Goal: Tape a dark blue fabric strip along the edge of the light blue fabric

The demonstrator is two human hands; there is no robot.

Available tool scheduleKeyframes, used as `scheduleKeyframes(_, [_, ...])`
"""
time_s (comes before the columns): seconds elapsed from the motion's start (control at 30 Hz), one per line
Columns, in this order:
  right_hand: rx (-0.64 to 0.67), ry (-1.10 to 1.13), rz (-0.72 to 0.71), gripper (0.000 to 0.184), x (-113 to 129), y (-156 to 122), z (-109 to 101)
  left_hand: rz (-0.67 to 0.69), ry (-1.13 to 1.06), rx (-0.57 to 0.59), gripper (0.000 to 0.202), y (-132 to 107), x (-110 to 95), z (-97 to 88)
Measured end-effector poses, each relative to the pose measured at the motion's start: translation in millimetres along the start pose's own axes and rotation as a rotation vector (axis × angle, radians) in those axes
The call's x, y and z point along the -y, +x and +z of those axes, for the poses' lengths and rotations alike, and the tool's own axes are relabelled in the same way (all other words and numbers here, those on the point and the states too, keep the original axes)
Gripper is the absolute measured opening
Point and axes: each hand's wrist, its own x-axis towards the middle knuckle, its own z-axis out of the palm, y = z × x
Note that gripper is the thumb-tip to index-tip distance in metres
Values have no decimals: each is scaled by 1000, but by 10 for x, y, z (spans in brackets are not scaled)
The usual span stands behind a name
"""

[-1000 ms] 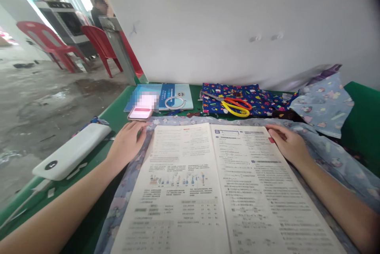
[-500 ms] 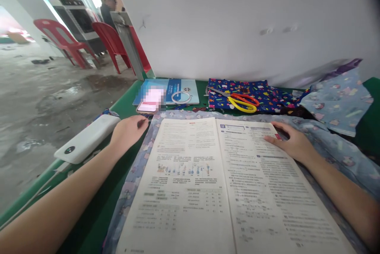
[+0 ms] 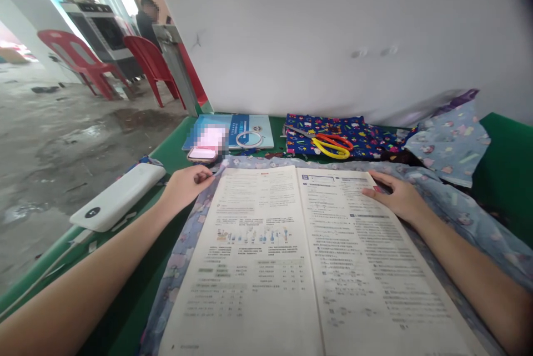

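An open book (image 3: 266, 300) with printed text and small diagrams lies on a light blue patterned cloth (image 3: 172, 272). By the book's upper left corner, my left hand (image 3: 185, 186) is closed, its thumb and fingers pinching the cloth's edge. My right hand (image 3: 397, 195) holds the book's upper right edge. Its thumb lies on the page and a finger curls round the corner by a small red mark; the other fingers are partly hidden.
Beyond the book are scissors (image 3: 331, 146) on dark blue patterned fabric (image 3: 362, 129), a phone (image 3: 204, 152), a blue booklet (image 3: 266, 125) and a white ring (image 3: 249, 139). A white power bank (image 3: 119, 197) with a cable lies left. A person (image 3: 146, 23) sits near red chairs (image 3: 156, 67).
My left hand has moved slightly right to the cloth's edge and now pinches it, lifting a small fold. My right hand stays at the book's edge. The view has shifted slightly.
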Motion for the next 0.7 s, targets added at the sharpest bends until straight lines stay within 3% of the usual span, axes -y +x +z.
scheduleKeyframes(0.17, [-51, 20, -90, 58, -53, 11, 22, 124, -16, -68, 24, -41, -156, -102])
scheduleKeyframes(0.4, [-85, 12, -103, 47, -49, 0, 53, 33, -22, -68, 15, -86, -180, -153])
scheduleKeyframes(0.6, [-360, -110, -296, 28, -117, 71, 58, -24, -40, -73, 13, -37, -82, -112])
scheduleKeyframes(0.7, [-391, -215, -417, 29, -148, 148, 10, -27, -13, -99, 17, -28, -84, -102])
